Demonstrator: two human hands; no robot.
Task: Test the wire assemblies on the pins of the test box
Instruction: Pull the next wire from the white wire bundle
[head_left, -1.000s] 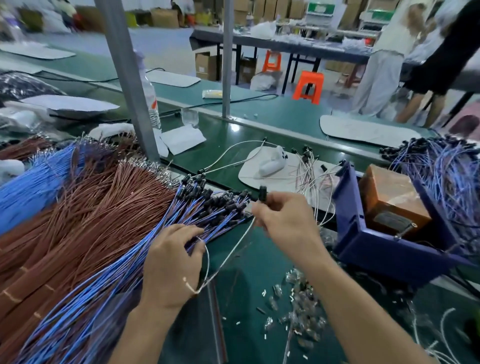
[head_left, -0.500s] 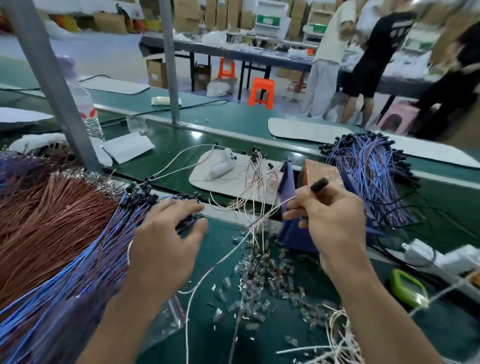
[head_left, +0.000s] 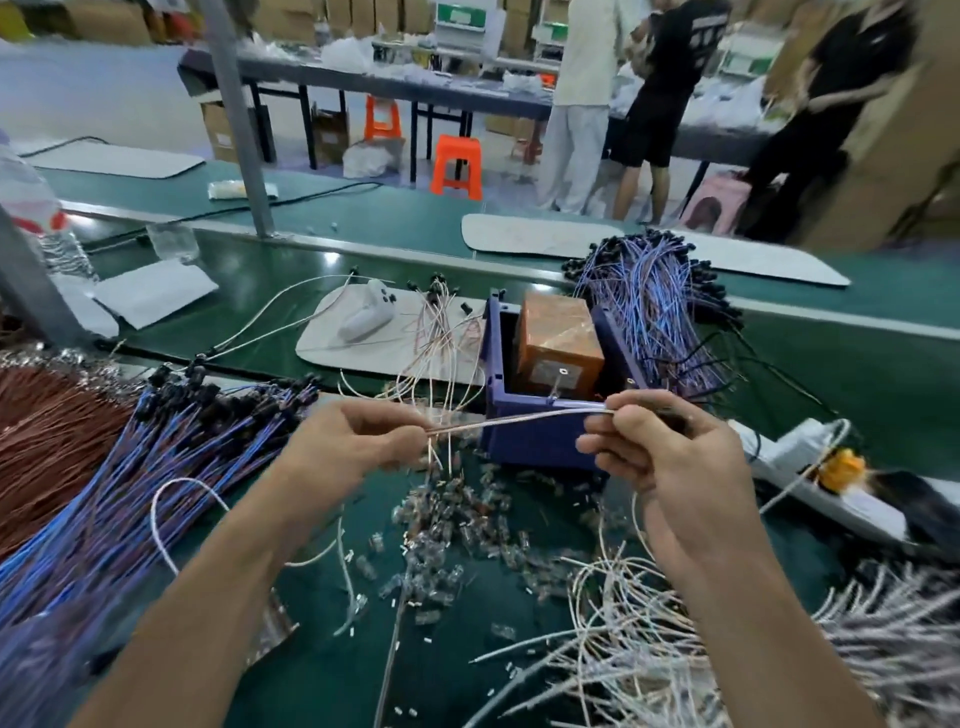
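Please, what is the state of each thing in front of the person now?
left hand, pinches the white wire
right hand, pinches the same wire
white wire, stretched between both hands
test box, sits inside the blue bin
clear connectors, scattered loose on the bench

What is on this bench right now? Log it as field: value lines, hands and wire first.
left hand: pinches the wire assembly
right hand: pinches the same wire farther along
wire assembly: stretched between the hands, in front of the blue bin
test box: orange-brown, inside the bin, wire not on it
blue wires: heap at left
clear connectors: scattered on the mat below the hands
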